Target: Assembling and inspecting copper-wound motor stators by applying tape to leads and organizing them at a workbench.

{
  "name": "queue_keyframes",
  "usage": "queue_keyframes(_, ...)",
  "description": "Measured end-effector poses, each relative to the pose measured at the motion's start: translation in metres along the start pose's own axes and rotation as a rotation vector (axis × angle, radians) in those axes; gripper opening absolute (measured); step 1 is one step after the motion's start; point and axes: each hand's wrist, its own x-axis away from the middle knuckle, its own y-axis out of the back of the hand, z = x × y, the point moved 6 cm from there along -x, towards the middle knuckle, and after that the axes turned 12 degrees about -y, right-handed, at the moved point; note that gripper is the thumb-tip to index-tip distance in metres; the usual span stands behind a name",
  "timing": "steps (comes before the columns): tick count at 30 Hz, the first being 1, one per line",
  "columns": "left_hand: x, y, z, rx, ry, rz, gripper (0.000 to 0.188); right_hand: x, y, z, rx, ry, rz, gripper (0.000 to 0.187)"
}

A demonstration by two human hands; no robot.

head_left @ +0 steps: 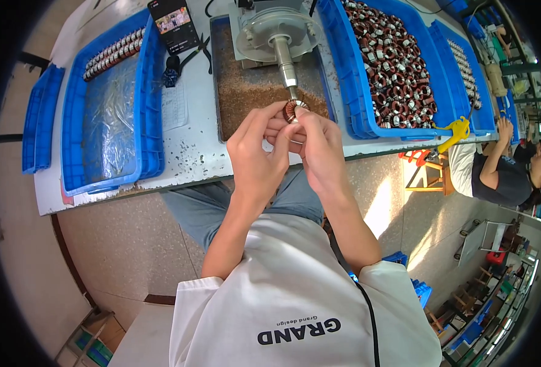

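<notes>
A small ring coil [292, 112], wound with reddish-brown wire and showing white parts, is pinched between my two hands. My left hand [255, 144] is closed on its left side, with fingers curled under it. From the right, my right hand [322, 144] grips it, thumb pressed on the near edge. The coil sits right at the tip of a machine's metal spindle [284, 64]; whether they touch, I cannot tell. Behind the spindle is a clear round guard [252, 37]. Below lies a shallow tray [217, 92] strewn with brown bits of debris.
Right of the machine, a blue bin [353, 107] is heaped with wound coils. A yellow-handled tool [459, 129] hangs by its corner. At left, another blue bin [151, 137] holds rows of coils and plastic film. Pliers [203, 52], a watch [171, 72] and a phone [172, 24] lie between. A co-worker [506, 177] sits at right.
</notes>
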Motion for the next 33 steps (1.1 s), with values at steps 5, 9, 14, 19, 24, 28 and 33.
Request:
queue_keyframes(5, 0.001, 0.001, -0.002, 0.041, 0.027, 0.022, 0.034, 0.007, -0.004, 0.002, -0.006, 0.011, -0.018, 0.03)
queue_keyframes(9, 0.0, 0.002, 0.004, 0.069, 0.034, 0.028, 0.035, 0.005, -0.004, 0.0, 0.008, 0.019, -0.025, 0.03)
queue_keyframes(14, 0.001, 0.003, 0.006, 0.096, 0.046, 0.035, 0.036, 0.009, -0.007, -0.001, 0.009, 0.013, -0.058, 0.03)
queue_keyframes(19, -0.003, 0.004, 0.005, 0.12, 0.072, 0.049, 0.033, 0.007, -0.009, -0.001, 0.005, 0.022, -0.083, 0.029)
queue_keyframes(24, 0.0, 0.001, 0.008, 0.153, 0.092, 0.062, 0.031, 0.007, -0.006, -0.002, 0.034, 0.046, -0.098, 0.029)
queue_keyframes(28, 0.003, -0.001, 0.013, 0.185, 0.09, 0.046, 0.032, 0.007, -0.005, -0.003, 0.07, 0.061, -0.115, 0.029)
queue_keyframes(33, 0.002, -0.003, 0.02, 0.234, 0.096, 0.022, 0.034, 0.003, -0.003, -0.003, 0.091, 0.098, -0.14, 0.028)
